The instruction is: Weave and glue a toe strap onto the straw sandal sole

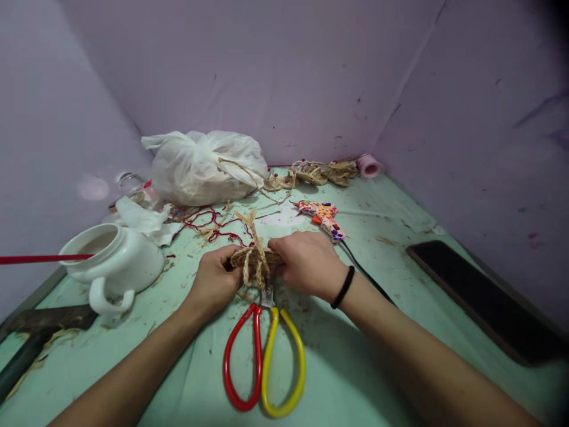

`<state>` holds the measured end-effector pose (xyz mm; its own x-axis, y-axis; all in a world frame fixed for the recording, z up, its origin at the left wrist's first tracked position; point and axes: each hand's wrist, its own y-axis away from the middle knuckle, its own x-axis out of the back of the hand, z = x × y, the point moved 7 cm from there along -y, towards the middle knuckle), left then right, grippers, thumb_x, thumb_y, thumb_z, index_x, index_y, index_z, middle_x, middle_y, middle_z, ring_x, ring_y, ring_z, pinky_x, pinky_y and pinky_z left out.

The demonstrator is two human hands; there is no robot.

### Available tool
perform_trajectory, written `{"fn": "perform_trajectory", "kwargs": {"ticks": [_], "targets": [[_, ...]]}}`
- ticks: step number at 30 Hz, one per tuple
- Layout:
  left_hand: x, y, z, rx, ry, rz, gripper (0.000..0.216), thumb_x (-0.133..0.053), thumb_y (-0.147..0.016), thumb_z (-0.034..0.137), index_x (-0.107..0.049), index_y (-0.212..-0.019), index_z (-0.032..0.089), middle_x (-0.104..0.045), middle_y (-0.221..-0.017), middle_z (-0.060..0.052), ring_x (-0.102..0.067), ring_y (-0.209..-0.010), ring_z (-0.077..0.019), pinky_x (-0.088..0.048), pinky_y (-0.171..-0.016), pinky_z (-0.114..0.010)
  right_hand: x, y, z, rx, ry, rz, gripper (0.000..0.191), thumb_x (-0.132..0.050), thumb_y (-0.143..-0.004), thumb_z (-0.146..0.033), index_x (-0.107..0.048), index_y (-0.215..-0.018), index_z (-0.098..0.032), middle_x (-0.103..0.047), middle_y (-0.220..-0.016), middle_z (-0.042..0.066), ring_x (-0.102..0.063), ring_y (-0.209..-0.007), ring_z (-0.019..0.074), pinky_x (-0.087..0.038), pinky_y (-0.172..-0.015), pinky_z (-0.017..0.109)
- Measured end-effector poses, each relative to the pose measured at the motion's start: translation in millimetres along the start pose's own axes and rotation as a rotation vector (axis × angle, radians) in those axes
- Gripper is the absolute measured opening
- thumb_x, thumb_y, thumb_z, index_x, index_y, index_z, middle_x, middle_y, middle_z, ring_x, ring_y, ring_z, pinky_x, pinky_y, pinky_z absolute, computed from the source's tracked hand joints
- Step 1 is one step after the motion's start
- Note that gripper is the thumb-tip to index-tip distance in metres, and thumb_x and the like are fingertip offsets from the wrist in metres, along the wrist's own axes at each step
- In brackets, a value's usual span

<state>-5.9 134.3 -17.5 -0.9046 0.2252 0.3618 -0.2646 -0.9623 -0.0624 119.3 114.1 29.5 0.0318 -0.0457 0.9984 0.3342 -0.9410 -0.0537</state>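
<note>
Between my two hands is a small woven straw piece (254, 260) with braided strands hanging over its front and loose ends sticking up. My left hand (219, 276) grips its left edge, thumb on top. On the right edge, my right hand (306, 261) is closed, its fingertips partly hidden behind the straw and the hand itself. Just below lie scissors (268, 296) with one red and one yellow handle, their blades mostly covered by the straw piece. Red thread (213, 228) trails across the table behind my left hand.
A white pot (142, 267) and a hammer (53, 320) stand at left. Behind are a white plastic bag (200, 172), straw pieces (329, 173) and a pink roll (370, 167). A patterned glue gun (326, 219) with a black cord and a phone (480, 296) lie at right.
</note>
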Motion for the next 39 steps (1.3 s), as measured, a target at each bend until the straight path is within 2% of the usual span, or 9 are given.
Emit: {"fn": "perform_trajectory", "kwargs": {"ticks": [5, 26, 39], "targets": [[-2, 2, 0, -0.003, -0.042, 0.025, 0.004, -0.057, -0.061, 0.014, -0.055, -0.059, 0.014, -0.047, -0.052, 0.005, -0.041, -0.051, -0.0083, -0.033, -0.047, -0.018, -1, 0, -1, -0.014, 0.017, -0.013, 0.02, -0.052, -0.06, -0.021, -0.064, -0.076, -0.023, -0.069, -0.067, 0.006, -0.064, -0.064, 0.023, -0.024, -0.044, 0.026], [-5, 7, -6, -0.008, -0.165, 0.004, 0.003, -0.054, -0.063, 0.012, -0.055, -0.062, 0.015, -0.046, -0.054, 0.005, -0.043, -0.053, -0.0092, -0.031, -0.047, -0.018, -10, 1, -6, -0.032, 0.029, -0.097, 0.022, -0.05, -0.064, -0.021, -0.062, -0.082, -0.023, -0.069, -0.071, 0.008, -0.064, -0.067, 0.0252, -0.035, -0.049, 0.028], [-5, 7, -4, -0.021, -0.171, 0.006, 0.002, -0.057, -0.064, 0.015, -0.056, -0.062, 0.014, -0.045, -0.053, 0.006, -0.041, -0.051, -0.0087, -0.03, -0.046, -0.018, -9, 1, -8, -0.017, 0.028, -0.059, 0.018, -0.052, -0.064, -0.022, -0.062, -0.078, -0.023, -0.069, -0.066, 0.008, -0.065, -0.064, 0.0259, -0.034, -0.047, 0.027]]}}
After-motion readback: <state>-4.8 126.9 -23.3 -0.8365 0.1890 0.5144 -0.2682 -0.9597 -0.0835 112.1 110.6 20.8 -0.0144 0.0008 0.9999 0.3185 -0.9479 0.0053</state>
